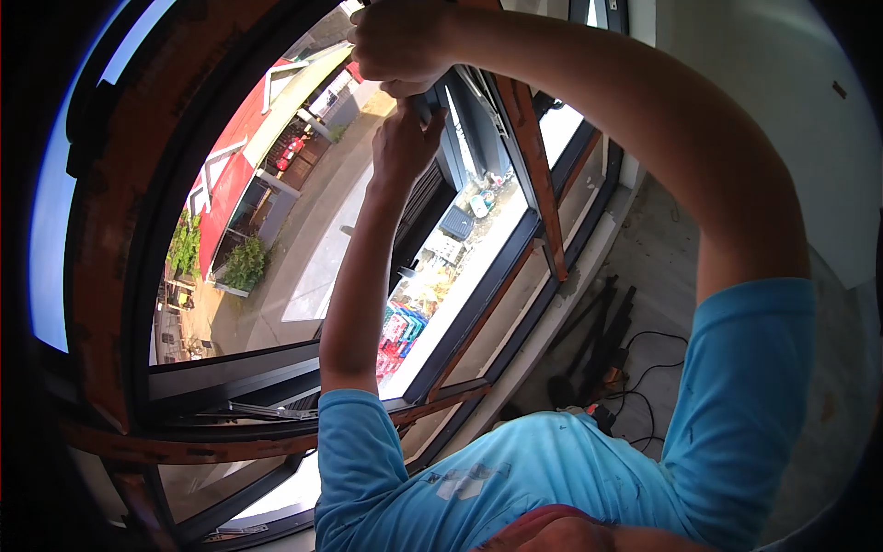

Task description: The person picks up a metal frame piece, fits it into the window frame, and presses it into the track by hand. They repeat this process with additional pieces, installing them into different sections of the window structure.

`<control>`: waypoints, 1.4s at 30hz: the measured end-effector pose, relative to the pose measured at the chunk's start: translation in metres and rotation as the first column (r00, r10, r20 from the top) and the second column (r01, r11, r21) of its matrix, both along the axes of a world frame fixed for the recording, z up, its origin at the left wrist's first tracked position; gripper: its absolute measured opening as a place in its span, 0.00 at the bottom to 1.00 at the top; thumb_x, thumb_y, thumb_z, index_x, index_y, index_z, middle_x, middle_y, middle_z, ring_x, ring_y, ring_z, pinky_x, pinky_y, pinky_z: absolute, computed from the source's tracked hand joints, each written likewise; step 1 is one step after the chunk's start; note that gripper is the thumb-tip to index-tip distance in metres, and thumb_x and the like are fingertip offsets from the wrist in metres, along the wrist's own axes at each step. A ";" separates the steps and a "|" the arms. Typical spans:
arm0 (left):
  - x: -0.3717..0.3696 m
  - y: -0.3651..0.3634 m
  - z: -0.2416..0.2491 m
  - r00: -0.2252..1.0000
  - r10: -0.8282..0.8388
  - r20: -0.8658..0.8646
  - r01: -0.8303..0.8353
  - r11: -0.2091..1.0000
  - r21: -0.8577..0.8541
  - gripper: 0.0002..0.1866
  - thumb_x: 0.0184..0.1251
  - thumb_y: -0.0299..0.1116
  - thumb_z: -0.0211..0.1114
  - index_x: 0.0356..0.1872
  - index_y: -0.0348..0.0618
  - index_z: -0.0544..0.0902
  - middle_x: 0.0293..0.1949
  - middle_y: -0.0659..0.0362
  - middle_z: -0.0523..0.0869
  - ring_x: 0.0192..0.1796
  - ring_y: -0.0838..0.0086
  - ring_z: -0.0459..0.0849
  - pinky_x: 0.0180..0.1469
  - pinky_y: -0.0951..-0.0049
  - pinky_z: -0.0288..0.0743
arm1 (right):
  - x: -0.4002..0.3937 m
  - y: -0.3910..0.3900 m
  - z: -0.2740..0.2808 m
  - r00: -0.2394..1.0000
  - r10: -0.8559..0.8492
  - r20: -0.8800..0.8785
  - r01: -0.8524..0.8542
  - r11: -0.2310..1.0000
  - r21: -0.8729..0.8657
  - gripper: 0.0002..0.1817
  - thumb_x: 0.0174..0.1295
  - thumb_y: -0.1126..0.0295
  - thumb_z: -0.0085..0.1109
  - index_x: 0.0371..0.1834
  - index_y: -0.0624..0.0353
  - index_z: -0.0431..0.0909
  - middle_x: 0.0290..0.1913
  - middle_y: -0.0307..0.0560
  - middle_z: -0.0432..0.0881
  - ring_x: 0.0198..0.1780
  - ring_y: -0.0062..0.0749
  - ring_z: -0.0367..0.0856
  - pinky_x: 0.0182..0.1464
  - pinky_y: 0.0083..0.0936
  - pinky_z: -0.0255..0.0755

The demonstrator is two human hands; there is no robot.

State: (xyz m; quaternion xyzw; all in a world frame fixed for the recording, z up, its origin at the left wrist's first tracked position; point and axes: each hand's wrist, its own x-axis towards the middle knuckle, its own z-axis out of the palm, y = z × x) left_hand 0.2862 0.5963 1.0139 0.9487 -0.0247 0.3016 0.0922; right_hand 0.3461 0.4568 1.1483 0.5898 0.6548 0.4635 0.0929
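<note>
My right hand [400,41] is raised at the top of the view, its fingers curled closed against the upper part of an open window. What lies inside that fist is hidden. Just below it, my left hand [403,147] reaches up to a dark window sash [464,138]; its thumb points up beside the sash edge, and the fingers are partly covered. The two hands nearly touch. Brown strips [529,156] run along the dark window frame [469,322]. A metal stay arm [271,411] shows on the lower frame.
Outside the glass are a street [299,230], a red-roofed building [225,184] and colourful goods [402,331] far below. On the floor to my right lie dark long bars [598,340] and a black cable [685,345]. A pale wall [745,64] stands at the right.
</note>
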 end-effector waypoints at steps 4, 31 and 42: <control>0.000 0.000 -0.016 0.999 0.032 -0.029 -0.034 0.998 -0.057 0.24 0.64 0.45 0.70 0.46 0.35 0.72 0.32 0.44 0.88 0.37 0.48 0.88 0.42 0.53 0.82 | 0.005 0.006 -0.001 0.994 -0.046 0.097 0.051 0.998 -0.047 0.07 0.53 0.66 0.62 0.22 0.53 0.85 0.24 0.43 0.85 0.36 0.37 0.87 0.47 0.35 0.80; 0.005 0.025 -0.058 0.996 -0.084 0.034 0.086 0.994 -0.067 0.20 0.64 0.36 0.71 0.49 0.37 0.74 0.37 0.46 0.90 0.41 0.55 0.90 0.43 0.59 0.82 | -0.059 0.023 -0.007 0.821 0.219 -0.527 -0.280 0.959 -0.038 0.14 0.47 0.62 0.55 0.13 0.61 0.78 0.15 0.55 0.78 0.21 0.48 0.81 0.31 0.43 0.74; 0.004 0.023 -0.056 0.998 -0.058 0.000 0.058 0.991 -0.118 0.19 0.64 0.36 0.71 0.45 0.37 0.73 0.37 0.47 0.90 0.41 0.56 0.91 0.44 0.61 0.83 | -0.025 0.021 -0.013 0.856 0.098 -0.508 -0.127 0.992 -0.024 0.15 0.50 0.61 0.56 0.17 0.62 0.79 0.19 0.56 0.80 0.26 0.51 0.82 0.34 0.44 0.75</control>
